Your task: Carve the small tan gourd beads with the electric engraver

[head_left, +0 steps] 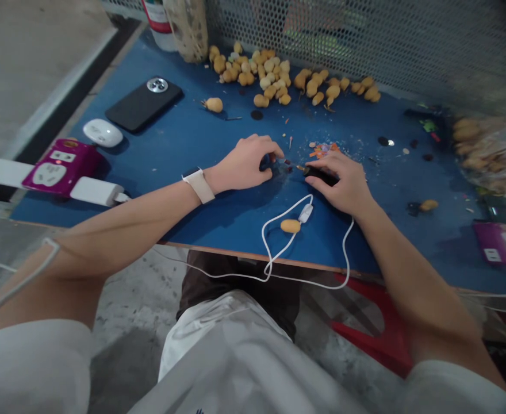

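My right hand [341,179] is closed around a slim black corded tool [322,175] with a brass-coloured tip, like a soldering iron. Its tip points left at a small dark-red piece [287,164] on the blue table. My left hand [250,163] is beside that piece, fingers curled, with a gap between thumb and forefinger. Whether a fingertip touches the piece, I cannot tell. A white cord [264,230] loops in front, with a white inline switch [306,213] and a small yellow-tan oblong piece [291,226] against it. Orange scraps [324,149] lie behind my right hand.
Many small tan gourds [265,72] line the back, below a perforated metal panel [365,49]. A phone [145,103], a white case [103,133] and a purple power socket [61,167] stand left. On the right are a plastic bag [501,152] and another purple socket [490,242].
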The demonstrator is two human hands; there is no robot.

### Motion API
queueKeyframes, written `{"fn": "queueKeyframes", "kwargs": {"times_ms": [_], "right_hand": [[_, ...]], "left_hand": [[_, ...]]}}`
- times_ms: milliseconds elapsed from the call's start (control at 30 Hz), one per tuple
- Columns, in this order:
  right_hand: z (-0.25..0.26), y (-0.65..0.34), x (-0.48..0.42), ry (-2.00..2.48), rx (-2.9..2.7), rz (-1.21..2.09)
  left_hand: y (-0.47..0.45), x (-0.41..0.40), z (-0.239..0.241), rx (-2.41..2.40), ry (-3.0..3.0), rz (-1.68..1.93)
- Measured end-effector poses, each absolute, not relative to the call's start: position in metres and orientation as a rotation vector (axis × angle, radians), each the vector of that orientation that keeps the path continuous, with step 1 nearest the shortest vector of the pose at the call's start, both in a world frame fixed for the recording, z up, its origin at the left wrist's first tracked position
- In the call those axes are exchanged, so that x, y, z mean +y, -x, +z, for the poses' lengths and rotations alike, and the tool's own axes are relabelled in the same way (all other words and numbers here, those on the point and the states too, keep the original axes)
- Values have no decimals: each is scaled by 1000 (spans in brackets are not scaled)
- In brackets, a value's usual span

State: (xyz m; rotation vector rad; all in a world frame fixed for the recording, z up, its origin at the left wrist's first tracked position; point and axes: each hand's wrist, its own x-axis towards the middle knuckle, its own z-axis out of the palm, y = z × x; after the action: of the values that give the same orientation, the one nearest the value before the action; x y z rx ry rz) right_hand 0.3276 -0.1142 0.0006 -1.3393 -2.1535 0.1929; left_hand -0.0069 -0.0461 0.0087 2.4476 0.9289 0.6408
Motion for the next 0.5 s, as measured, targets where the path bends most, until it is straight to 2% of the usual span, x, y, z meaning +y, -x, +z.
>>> {"fn": "queueKeyframes", "kwargs": {"times_ms": [200,267,300,367,433,500], "right_hand": [[-5,-335,-111,1385,-2023,184],[-6,-336,-110,1393,-2018,187],[-6,-335,-110,1395,-2022,186],[-5,-334,-110,1401,-2032,176],[-3,-332,-111,1410,-2039,161],[-2,-332,-111,1415,-2041,154]], "left_hand": [[19,-60,44,999,-2312,816],[21,-76,64,881,-2302,896],[21,-86,72,709,-2315,867],[17,-111,82,216,-2364,523],[11,-133,80,15,-2436,285],[5,-147,67,-44,-2530,233]]}}
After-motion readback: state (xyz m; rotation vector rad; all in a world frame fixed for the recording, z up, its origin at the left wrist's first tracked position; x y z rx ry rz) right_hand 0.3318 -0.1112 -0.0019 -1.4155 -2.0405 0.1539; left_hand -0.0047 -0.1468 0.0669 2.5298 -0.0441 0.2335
